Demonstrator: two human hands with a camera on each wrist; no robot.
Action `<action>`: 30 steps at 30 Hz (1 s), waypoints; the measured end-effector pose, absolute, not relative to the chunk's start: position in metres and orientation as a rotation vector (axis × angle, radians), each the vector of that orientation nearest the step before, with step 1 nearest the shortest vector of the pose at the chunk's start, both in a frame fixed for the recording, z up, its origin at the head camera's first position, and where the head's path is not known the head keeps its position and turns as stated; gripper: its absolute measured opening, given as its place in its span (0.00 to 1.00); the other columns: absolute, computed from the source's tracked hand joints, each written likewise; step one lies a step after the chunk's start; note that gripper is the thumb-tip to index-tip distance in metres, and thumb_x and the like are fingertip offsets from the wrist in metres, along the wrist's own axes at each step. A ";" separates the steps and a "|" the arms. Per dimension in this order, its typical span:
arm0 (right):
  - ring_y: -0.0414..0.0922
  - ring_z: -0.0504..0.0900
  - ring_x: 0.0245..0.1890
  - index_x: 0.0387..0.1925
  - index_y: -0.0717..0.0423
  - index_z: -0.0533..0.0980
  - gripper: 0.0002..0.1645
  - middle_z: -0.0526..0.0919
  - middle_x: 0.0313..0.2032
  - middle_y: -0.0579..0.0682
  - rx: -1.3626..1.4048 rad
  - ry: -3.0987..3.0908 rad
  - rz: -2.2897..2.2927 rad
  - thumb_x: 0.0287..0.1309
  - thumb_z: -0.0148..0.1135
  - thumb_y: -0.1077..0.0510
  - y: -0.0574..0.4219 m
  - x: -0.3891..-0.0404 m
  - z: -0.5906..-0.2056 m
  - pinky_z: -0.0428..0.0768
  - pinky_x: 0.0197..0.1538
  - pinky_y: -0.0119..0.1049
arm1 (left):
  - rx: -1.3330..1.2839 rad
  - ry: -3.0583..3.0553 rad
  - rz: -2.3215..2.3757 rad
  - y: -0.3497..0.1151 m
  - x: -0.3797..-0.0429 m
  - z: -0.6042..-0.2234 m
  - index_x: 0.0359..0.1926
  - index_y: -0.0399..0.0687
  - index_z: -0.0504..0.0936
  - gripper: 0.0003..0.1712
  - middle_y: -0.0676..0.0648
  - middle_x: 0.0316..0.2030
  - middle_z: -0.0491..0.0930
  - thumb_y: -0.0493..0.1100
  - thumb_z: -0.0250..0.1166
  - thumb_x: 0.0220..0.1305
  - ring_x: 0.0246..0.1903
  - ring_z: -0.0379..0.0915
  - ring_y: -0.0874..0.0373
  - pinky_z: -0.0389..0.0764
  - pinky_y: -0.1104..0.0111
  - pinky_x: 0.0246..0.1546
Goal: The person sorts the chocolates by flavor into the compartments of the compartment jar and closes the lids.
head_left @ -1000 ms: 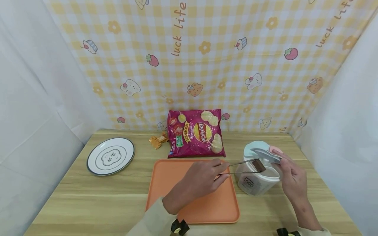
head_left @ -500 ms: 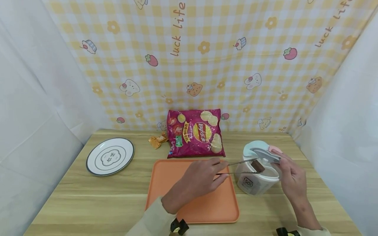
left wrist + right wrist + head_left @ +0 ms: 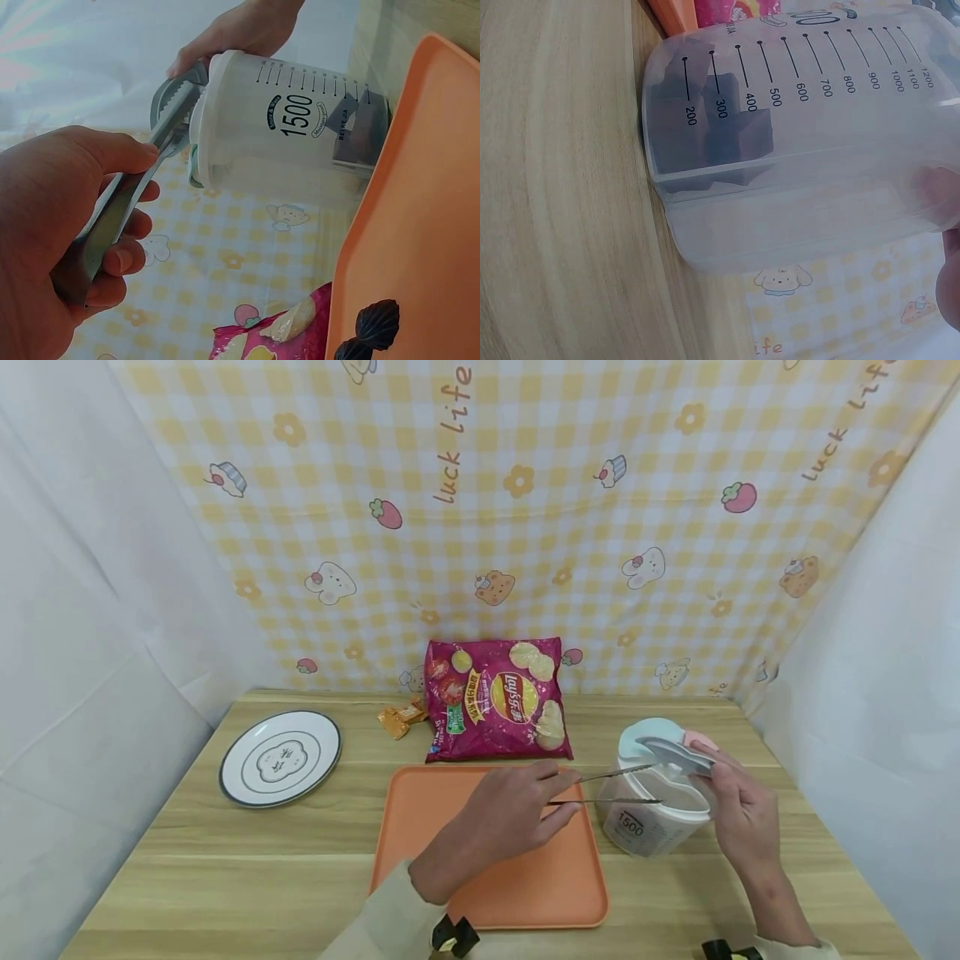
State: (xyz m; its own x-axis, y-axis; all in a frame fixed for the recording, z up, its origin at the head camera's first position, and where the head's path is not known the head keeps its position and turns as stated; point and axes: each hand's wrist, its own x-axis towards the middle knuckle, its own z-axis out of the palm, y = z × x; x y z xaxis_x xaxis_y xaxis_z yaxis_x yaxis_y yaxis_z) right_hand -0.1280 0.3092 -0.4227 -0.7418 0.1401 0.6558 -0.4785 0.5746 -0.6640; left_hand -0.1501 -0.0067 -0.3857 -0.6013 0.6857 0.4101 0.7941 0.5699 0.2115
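Observation:
My left hand (image 3: 510, 814) grips metal tongs (image 3: 112, 214), reaching across from the left. Their serrated tips stand apart over the open mouth of a clear plastic storage canister (image 3: 637, 833) marked 1500, with nothing between them. My right hand (image 3: 750, 818) holds up the canister's grey lid flap (image 3: 678, 756), thumb on its near edge; light green and pink lid sections (image 3: 652, 731) lie behind it. Through the canister wall, several dark brown blocks (image 3: 735, 135) show at the bottom in the right wrist view. The canister stands upright on the table.
An orange tray (image 3: 525, 885) lies under my left forearm, left of the canister. Behind it is a magenta chip bag (image 3: 491, 697), with small orange wrapped pieces (image 3: 396, 721) beside it. A white plate (image 3: 243, 768) lies at far left.
The brown block that was between the tongs' tips has dropped out of sight into the canister. Both hands, the tongs and the lid flap have stayed almost in place.

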 end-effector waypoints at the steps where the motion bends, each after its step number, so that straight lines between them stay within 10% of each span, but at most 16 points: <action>1: 0.29 0.78 0.59 0.53 0.71 0.82 0.17 0.82 0.56 0.32 0.267 -2.126 1.168 0.77 0.49 0.68 0.309 -0.128 -0.423 0.72 0.57 0.20 | -1.221 -2.524 -0.549 -0.007 -0.150 -0.386 0.61 0.52 0.85 0.22 0.52 0.46 0.85 0.54 0.67 0.72 0.29 0.75 0.67 0.67 0.83 0.24; 14: 0.29 0.77 0.60 0.53 0.70 0.83 0.17 0.82 0.55 0.31 0.240 -2.140 1.157 0.77 0.49 0.67 0.310 -0.128 -0.423 0.70 0.59 0.21 | -1.238 -2.443 -0.597 -0.030 -0.146 -0.384 0.63 0.55 0.84 0.21 0.54 0.44 0.85 0.52 0.65 0.74 0.19 0.63 0.70 0.61 0.78 0.18; 21: 0.30 0.77 0.60 0.52 0.72 0.82 0.17 0.83 0.56 0.36 0.319 -2.105 1.162 0.76 0.49 0.69 0.310 -0.130 -0.426 0.70 0.59 0.20 | -1.204 -2.447 -0.374 -0.062 -0.138 -0.387 0.54 0.47 0.86 0.15 0.52 0.43 0.85 0.50 0.63 0.76 0.33 0.81 0.64 0.80 0.72 0.31; 30: 0.29 0.77 0.60 0.53 0.71 0.82 0.17 0.82 0.56 0.34 0.291 -2.124 1.163 0.76 0.49 0.68 0.310 -0.129 -0.424 0.70 0.59 0.20 | -1.115 -2.667 -0.507 -0.110 -0.134 -0.397 0.62 0.46 0.74 0.18 0.49 0.42 0.83 0.49 0.56 0.80 0.43 0.81 0.54 0.80 0.54 0.46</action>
